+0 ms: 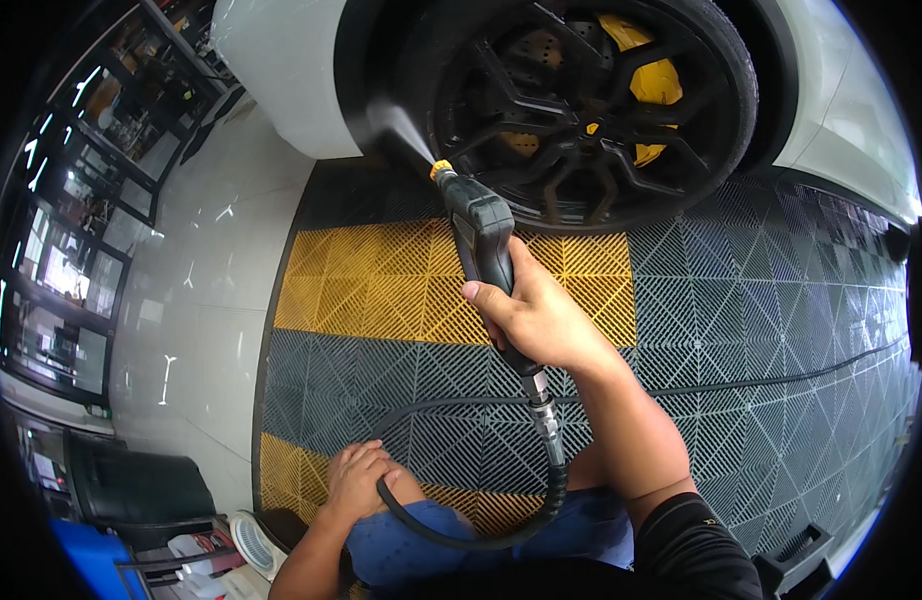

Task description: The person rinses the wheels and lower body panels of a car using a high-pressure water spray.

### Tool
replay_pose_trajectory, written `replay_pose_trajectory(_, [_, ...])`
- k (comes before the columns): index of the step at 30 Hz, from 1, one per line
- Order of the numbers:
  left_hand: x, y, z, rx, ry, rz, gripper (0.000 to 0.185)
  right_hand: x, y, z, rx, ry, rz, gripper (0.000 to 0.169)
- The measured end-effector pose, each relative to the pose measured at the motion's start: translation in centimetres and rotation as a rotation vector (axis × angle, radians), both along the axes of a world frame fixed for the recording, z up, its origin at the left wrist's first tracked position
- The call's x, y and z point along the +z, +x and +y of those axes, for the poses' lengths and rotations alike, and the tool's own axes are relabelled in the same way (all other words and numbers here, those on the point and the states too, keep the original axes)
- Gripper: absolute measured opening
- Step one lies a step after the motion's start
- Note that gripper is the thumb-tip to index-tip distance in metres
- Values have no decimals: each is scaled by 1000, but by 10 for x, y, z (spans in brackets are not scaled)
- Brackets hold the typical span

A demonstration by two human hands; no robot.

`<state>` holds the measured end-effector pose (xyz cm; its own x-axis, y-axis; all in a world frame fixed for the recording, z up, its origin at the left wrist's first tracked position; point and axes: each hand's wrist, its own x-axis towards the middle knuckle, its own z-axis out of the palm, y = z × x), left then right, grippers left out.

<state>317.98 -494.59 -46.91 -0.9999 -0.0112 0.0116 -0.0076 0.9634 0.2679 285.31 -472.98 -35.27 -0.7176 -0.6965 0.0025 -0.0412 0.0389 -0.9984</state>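
My right hand (539, 311) grips the handle of a black pressure washer spray gun (479, 214). From its yellow nozzle (440, 169) a white fan of water (401, 129) shoots toward the tyre's left side and the dark wheel arch. Just beyond the gun is a car wheel (581, 142) with black spokes and a yellow brake caliper (654, 79) behind them. A metal coupling (545, 420) joins the gun to a black hose (479, 541), which loops over my lap. My left hand (359, 476) rests on my knee, beside the hose, with nothing seen in it.
A white car body (281, 75) surrounds the wheel. Grey and yellow slatted floor tiles (371, 281) lie beneath, bordered at left by glossy pale flooring (198, 300). The hose runs off right. At lower left stand a dark bin (142, 480) and several plastic bottles (198, 559).
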Motion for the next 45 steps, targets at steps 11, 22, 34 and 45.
replay_pose_trajectory(11, [-7,3,-17,-36,67,36,23,6,23,-5,-24,131,24,69])
replay_pose_trajectory(22, [-16,-55,30,-566,347,197,30,115,108,123,-654,152,179,37])
replay_pose_trajectory(34, [9,-46,84,-1076,566,192,36,175,236,187,-1013,156,136,41])
replay_pose_trajectory(45, [-62,38,148,-1253,465,-232,17,109,236,138,-114,620,13,80])
